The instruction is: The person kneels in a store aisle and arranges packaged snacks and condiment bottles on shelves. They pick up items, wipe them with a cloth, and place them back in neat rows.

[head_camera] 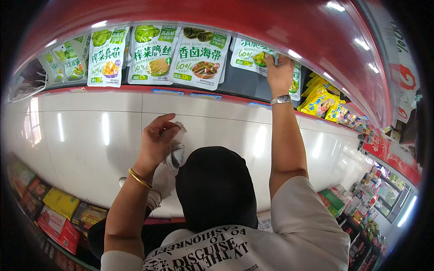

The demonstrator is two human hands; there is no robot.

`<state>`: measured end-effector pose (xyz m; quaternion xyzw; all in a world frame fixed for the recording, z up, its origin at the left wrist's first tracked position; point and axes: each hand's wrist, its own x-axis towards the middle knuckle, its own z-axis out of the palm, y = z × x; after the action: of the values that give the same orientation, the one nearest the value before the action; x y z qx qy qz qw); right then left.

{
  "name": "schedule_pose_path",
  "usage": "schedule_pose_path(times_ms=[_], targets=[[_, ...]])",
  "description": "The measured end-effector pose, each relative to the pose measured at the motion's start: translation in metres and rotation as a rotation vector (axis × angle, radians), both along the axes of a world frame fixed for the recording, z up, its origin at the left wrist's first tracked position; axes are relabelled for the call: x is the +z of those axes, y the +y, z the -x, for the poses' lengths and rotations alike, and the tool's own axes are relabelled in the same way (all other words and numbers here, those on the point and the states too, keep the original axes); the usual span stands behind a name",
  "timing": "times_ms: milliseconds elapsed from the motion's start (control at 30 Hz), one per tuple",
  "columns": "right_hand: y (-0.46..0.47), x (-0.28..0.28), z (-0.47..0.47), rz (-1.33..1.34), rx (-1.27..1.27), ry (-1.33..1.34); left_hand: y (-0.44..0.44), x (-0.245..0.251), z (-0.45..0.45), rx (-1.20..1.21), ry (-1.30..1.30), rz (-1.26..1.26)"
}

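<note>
My right hand point(280, 73), with a metal watch band at its wrist, reaches onto the dark shelf point(249, 87). Its fingers touch the edge of a white and green food pouch point(246, 57); whether they grip it is hidden. A similar pouch point(294, 83) lies partly behind that hand. My left hand point(159, 137), a gold bangle on its wrist, hangs above the tiled floor with curled fingers and nothing visible in them. Left of the right hand lie a kelp pouch point(199, 57), a pickled-vegetable pouch point(153, 56) and another such pouch point(106, 57).
Yellow snack packets point(318, 100) lie farther right on the shelf. A red panel point(217, 12) overhangs the pouches. Boxed goods point(61, 203) stand at lower left, and stocked shelves point(359, 227) at lower right. A light tiled floor point(84, 135) runs alongside the red shelf edge.
</note>
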<state>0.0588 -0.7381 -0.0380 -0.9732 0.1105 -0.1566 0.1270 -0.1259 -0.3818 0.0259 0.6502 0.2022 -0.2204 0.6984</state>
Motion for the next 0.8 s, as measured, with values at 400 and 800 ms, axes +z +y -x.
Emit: schedule_pose_path(times_ms=[400, 800], targets=[[-0.129, -0.023, 0.011, -0.061, -0.136, 0.172, 0.007, -0.003, 0.0, -0.028, 0.002, -0.053], [-0.142, -0.014, 0.021, -1.016, -0.213, -0.193, 0.007, -0.008, -0.003, -0.041, -0.009, -0.028]])
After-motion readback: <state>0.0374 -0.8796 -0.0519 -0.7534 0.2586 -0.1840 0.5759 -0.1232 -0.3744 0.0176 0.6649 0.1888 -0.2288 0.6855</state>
